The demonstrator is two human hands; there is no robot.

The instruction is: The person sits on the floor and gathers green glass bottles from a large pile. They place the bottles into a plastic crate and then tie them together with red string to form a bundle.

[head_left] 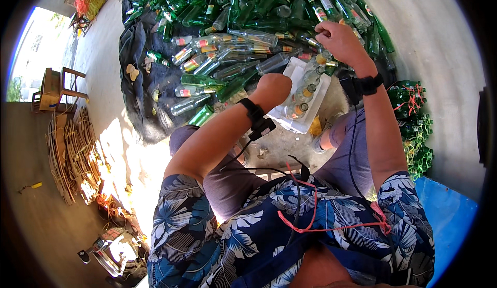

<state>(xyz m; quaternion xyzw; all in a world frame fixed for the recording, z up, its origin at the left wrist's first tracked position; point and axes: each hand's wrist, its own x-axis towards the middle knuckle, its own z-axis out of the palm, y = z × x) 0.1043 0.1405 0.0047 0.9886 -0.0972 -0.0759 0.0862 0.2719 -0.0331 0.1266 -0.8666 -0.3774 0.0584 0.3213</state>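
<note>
My left hand (274,88) is closed at the left edge of a white rectangular crate (287,125), beside a row of clear bottles (305,92) standing in it; whatever it may hold is hidden. My right hand (339,42) reaches to the pile of green bottles (269,3) beyond the crate, with fingers curled; I cannot make out what, if anything, is in them. Clear bottles with red-and-yellow labels (207,42) lie among the green ones on a black sheet (145,96). Both wrists wear black straps with small devices.
Tied bundles of green bottles (418,122) stand along the right wall, near a blue panel (440,210). At left are wooden furniture (57,88), stacked cardboard or slats (67,163), a metal appliance (116,249) and tangled red-and-yellow string (88,0). My knees flank the crate.
</note>
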